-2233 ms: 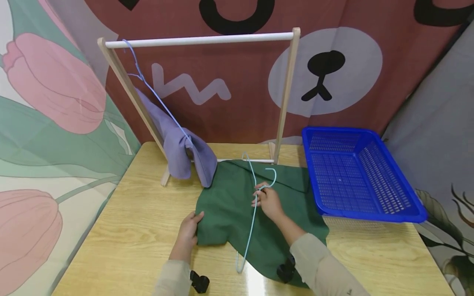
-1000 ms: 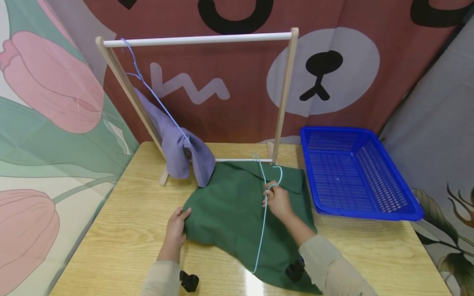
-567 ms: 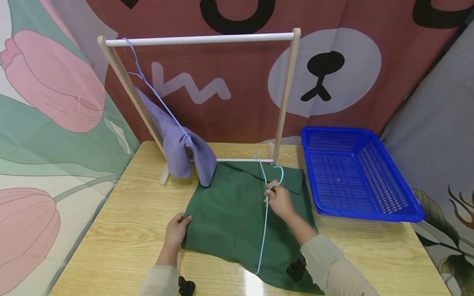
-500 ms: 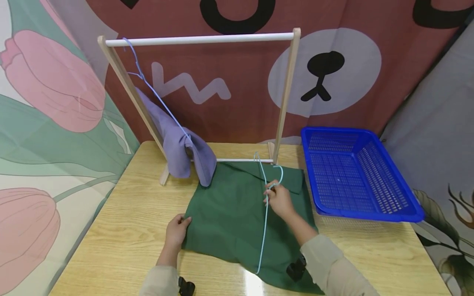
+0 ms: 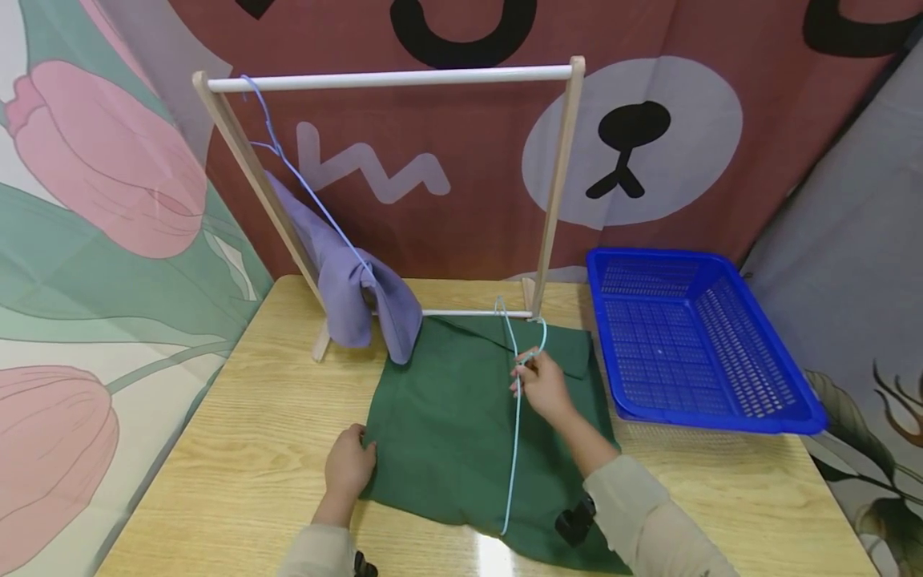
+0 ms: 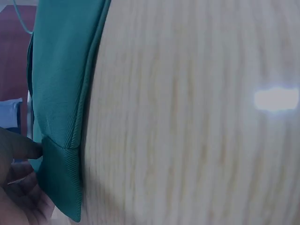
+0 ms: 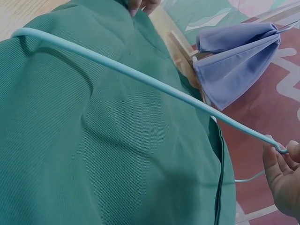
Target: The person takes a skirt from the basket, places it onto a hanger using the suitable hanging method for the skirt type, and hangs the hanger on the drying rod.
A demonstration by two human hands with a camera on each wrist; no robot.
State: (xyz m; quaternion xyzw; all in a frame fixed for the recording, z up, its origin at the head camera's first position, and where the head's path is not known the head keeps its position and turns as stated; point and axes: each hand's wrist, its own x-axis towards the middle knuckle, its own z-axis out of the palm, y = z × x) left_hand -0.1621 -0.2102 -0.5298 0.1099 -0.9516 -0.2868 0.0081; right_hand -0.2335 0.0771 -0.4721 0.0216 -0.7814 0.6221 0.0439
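A dark green cloth garment [image 5: 440,417] with stitched hems lies spread on the table. My left hand [image 5: 349,462] is at its left edge; in the left wrist view the thumb [image 6: 26,146] presses on the cloth near a seamed corner, with the fingers beside and under it. My right hand [image 5: 544,389] pinches a light blue hanger [image 5: 514,457] at the neck below its hook. The hanger stands edge-on over the green garment, its long arm running toward me. In the right wrist view the hanger [image 7: 140,77] casts a shadow on the cloth.
A wooden rack with a white top rail [image 5: 404,78] stands at the back. From its left end a blue hanger [image 5: 310,188] hangs with a purple garment [image 5: 346,296] on it. At the right sits a blue plastic basket [image 5: 692,344]. Bare wooden table [image 5: 238,449] shows at left.
The green garment's left part has been spread flatter and its left edge shifted. My right hand moved right with the hanger, then tipped it slightly. The left hand lately moved a little nearer me.
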